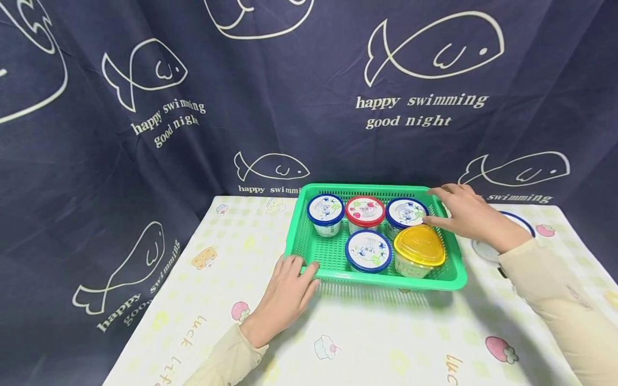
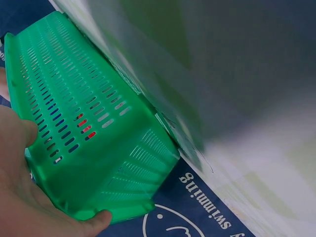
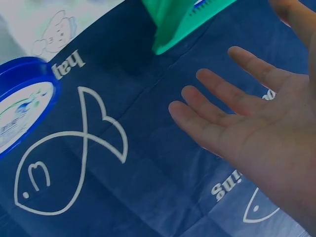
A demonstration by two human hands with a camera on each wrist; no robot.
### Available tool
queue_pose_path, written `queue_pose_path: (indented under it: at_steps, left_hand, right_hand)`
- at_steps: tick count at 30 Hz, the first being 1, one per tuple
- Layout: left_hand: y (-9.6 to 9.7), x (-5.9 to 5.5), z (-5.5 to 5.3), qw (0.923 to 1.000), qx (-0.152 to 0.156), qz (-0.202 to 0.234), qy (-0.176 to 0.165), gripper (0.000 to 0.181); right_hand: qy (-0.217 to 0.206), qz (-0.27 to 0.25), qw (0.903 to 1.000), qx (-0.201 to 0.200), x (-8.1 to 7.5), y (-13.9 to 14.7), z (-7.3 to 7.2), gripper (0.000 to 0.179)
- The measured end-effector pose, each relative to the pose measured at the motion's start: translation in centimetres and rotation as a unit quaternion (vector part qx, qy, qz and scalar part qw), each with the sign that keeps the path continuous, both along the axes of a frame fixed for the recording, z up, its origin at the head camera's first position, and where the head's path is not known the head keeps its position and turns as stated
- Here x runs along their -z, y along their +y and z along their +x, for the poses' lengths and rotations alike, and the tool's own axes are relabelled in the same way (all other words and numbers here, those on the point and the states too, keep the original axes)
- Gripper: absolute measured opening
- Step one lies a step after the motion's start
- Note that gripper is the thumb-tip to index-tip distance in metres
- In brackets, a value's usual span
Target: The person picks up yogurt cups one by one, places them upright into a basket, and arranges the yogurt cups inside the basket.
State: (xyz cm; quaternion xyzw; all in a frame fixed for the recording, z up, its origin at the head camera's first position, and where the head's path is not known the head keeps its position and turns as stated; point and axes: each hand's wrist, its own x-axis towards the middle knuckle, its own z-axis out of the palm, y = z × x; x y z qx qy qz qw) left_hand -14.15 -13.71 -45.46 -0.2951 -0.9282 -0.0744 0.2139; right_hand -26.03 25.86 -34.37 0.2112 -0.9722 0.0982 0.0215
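A green plastic basket [image 1: 333, 276] stands on the table, also in the left wrist view, with several lidded tubs in it. Along its back are a blue-lidded tub [image 1: 325, 209], a red-lidded tub [image 1: 365, 210] and another blue-lidded tub [image 1: 406, 213]. Towards the front are a blue-lidded tub [image 1: 368, 251] and a tub with a yellow rounded-triangular lid [image 1: 419, 246]. My left hand [image 1: 285, 295] grips the basket's front left rim. Over the back right corner, my right hand [image 1: 465, 213] has its fingers spread; the right wrist view shows its palm holding nothing [image 3: 261, 118].
Another blue-lidded tub [image 3: 24, 106] stands on the table right of the basket, partly behind my right forearm in the head view. A patterned cloth [image 1: 367, 327] covers the table. Dark blue fish-print curtains [image 1: 309, 107] hang behind and to the left.
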Motion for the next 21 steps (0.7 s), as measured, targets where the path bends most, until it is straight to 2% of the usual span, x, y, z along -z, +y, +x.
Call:
queue_pose_path:
  at_steps: [11,21]
  left_hand:
    - [-0.1,0.2,-0.2,1.0000,0.004,0.004,0.004,0.036]
    - [0.1,0.1,-0.1,1.0000,0.003,-0.003,0.001,0.035]
  right_hand:
    - [0.004,-0.016,0.9998,0.011,1.0,2.8,0.4,0.071]
    - [0.020,-0.005,0.9995,0.023,2.0,4.9,0.7,0.069]
